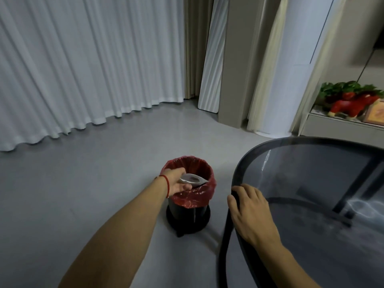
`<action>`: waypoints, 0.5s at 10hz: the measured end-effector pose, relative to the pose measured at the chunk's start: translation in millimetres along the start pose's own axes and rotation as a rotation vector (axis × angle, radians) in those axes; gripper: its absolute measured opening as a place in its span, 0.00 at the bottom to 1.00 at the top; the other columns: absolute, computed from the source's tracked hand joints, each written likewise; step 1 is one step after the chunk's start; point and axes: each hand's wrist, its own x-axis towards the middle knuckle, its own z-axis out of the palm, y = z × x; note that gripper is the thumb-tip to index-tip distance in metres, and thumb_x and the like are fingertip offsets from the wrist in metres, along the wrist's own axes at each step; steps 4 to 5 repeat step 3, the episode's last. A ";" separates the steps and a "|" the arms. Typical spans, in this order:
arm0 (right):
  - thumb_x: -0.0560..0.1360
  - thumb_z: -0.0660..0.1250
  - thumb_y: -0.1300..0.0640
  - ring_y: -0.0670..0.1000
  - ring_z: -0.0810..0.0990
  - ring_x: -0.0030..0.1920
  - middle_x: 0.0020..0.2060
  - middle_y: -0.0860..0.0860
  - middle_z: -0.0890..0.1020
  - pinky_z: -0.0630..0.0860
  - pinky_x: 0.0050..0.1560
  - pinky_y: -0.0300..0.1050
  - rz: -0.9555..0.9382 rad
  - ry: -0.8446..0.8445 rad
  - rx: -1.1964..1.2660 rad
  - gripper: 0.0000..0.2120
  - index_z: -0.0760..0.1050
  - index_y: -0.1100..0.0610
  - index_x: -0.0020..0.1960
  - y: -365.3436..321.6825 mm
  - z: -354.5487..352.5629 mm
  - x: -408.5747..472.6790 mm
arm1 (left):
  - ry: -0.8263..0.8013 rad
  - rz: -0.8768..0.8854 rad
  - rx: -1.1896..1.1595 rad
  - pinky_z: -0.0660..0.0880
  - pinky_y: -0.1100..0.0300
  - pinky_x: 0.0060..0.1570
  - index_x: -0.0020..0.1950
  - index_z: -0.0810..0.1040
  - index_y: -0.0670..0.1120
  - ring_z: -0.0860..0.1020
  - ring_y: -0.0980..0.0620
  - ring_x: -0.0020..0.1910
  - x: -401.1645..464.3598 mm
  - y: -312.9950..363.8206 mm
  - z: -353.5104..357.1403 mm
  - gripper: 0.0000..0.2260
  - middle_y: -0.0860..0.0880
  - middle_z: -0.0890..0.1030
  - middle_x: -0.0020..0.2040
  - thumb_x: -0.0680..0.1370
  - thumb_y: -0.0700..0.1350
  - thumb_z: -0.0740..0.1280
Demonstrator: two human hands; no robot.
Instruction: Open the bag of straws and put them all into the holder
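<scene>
My left hand (176, 182) pinches the empty straw bag (192, 179) over the red-lined bin (191, 199) on the floor; my right hand (250, 210) rests spread on the table's (236, 175) left edge.

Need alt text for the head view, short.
Left hand holds a crumpled clear bag over a red-lined bin on the floor. Right hand rests flat on the rim of a round glass table.

Round black waste bin (188, 215) lined with crinkled red plastic liner (204, 193). Crumpled clear-white plastic bag (192, 179). Thin red string bracelet (166, 185). Round smoked-grey glass table, black rim (245, 161). Pleated white curtains (83, 69). Plain grey floor (83, 183).
</scene>
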 end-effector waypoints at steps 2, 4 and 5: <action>0.85 0.53 0.44 0.52 0.70 0.72 0.68 0.50 0.76 0.64 0.76 0.51 -0.011 -0.001 0.000 0.21 0.74 0.52 0.70 -1.3 -1.4 -2.0 | 0.168 0.051 -0.022 0.81 0.52 0.34 0.58 0.77 0.37 0.79 0.43 0.27 14.0 -43.8 2.0 0.20 0.36 0.83 0.46 0.78 0.54 0.68; 0.84 0.54 0.45 0.53 0.72 0.70 0.67 0.52 0.77 0.65 0.75 0.51 0.010 0.022 0.019 0.21 0.76 0.54 0.68 -0.1 -0.6 -0.9 | 0.169 0.060 -0.165 0.79 0.52 0.31 0.56 0.77 0.40 0.77 0.43 0.27 7.9 -45.0 -11.3 0.27 0.35 0.81 0.47 0.76 0.64 0.63; 0.84 0.54 0.45 0.53 0.72 0.70 0.67 0.52 0.77 0.65 0.75 0.51 0.010 0.022 0.019 0.21 0.76 0.54 0.68 -0.1 -0.6 -0.9 | 0.169 0.060 -0.165 0.79 0.52 0.31 0.56 0.77 0.40 0.77 0.43 0.27 7.9 -45.0 -11.3 0.27 0.35 0.81 0.47 0.76 0.64 0.63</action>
